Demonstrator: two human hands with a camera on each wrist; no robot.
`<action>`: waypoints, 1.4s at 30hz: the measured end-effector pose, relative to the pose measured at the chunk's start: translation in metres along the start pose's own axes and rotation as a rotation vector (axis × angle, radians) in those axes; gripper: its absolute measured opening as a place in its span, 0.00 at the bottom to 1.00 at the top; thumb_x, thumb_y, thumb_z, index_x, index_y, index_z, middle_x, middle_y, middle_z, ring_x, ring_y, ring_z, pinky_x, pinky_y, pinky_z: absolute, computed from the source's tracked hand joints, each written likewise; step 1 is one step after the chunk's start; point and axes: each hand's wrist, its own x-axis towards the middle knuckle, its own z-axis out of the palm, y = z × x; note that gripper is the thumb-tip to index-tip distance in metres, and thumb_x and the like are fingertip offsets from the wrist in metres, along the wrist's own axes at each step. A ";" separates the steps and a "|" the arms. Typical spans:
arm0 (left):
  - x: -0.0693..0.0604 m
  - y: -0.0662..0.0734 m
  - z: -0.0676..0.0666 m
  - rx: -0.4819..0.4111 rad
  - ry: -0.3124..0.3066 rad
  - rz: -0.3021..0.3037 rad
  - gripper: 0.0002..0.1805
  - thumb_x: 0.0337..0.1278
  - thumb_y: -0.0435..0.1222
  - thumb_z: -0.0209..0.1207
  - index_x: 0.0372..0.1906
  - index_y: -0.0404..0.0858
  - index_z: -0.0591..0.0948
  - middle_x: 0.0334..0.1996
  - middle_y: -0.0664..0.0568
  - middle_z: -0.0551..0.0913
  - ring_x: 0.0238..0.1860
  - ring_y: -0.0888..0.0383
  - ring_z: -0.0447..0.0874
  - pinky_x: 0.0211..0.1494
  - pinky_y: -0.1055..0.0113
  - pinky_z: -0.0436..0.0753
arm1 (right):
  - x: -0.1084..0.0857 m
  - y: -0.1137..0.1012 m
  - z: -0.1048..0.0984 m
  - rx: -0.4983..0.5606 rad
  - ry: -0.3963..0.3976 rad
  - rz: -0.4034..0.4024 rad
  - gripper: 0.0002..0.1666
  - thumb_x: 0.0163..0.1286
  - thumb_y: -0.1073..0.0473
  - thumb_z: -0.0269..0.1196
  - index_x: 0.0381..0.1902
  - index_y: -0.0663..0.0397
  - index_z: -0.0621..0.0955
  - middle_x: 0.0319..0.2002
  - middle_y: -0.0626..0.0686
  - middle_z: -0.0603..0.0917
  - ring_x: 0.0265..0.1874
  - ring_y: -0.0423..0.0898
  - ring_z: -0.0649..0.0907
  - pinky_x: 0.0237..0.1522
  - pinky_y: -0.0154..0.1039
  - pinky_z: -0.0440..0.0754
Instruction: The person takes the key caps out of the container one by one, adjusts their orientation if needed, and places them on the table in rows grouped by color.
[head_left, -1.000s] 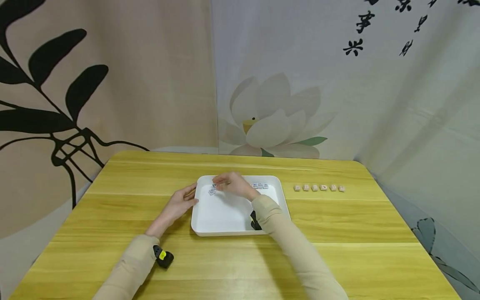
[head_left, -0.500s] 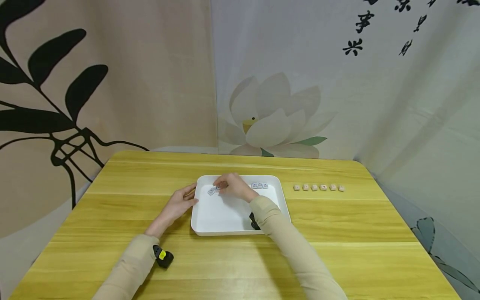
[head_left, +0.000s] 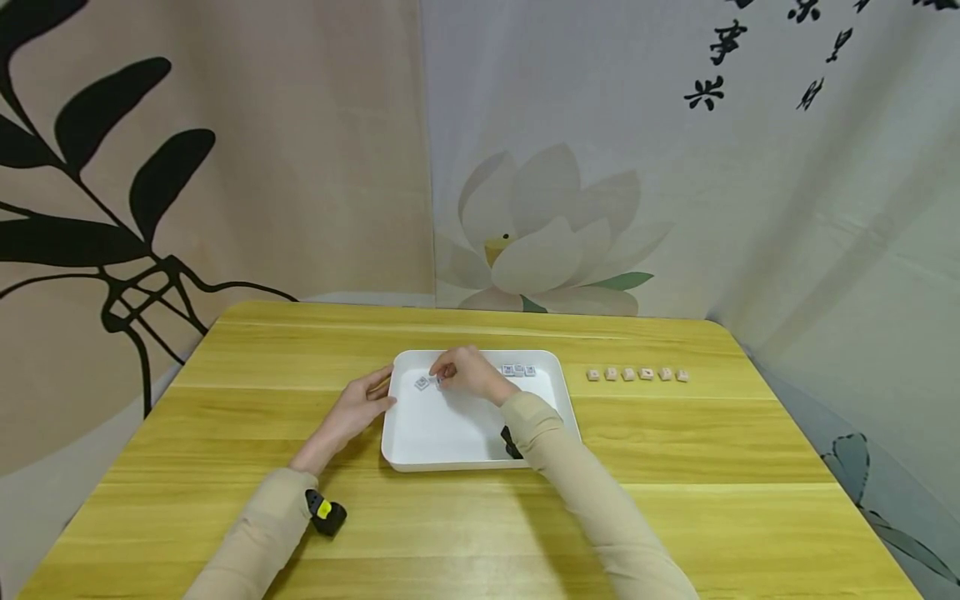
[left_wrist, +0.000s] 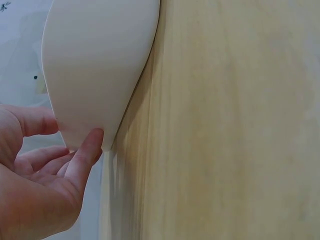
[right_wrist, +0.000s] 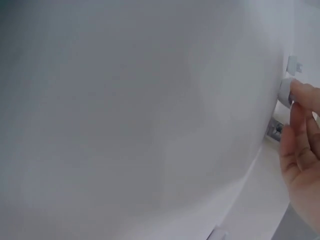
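Your right hand (head_left: 471,372) pinched a small piece (right_wrist: 286,92) in the tray (head_left: 442,433)

Left of the frame's centre, your left hand (head_left: 363,402) lay at the tray's left end. Its fingers were apart and touched the outer wall without curling round it; I judged that they steadied it. Your left forearm came from the lower left. Inside the tray's upper left part, one loose piece (head_left: 422,383) lay apart from the row. Just to its right, your right fingertips were nearly closed, with the small piece between them. The step in hand was, it seemed, adjusting this piece; the next move called for a light pinch and care not to bump the loose neighbour. Your right forearm rose from the lower right, crossing the tray's right side. Beyond the hand, three pieces (head_left: 519,370) made a row in the tray's upper right, and six pinkish pieces (head_left: 628,375) stood lined up on the table (head_left: 720,442).
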 end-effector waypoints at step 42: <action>0.000 0.001 0.000 0.001 0.006 -0.003 0.34 0.66 0.28 0.48 0.74 0.31 0.50 0.73 0.34 0.52 0.72 0.38 0.55 0.70 0.51 0.68 | -0.020 0.016 -0.031 0.516 0.000 0.132 0.19 0.69 0.65 0.57 0.57 0.61 0.77 0.54 0.59 0.81 0.51 0.48 0.81 0.55 0.38 0.81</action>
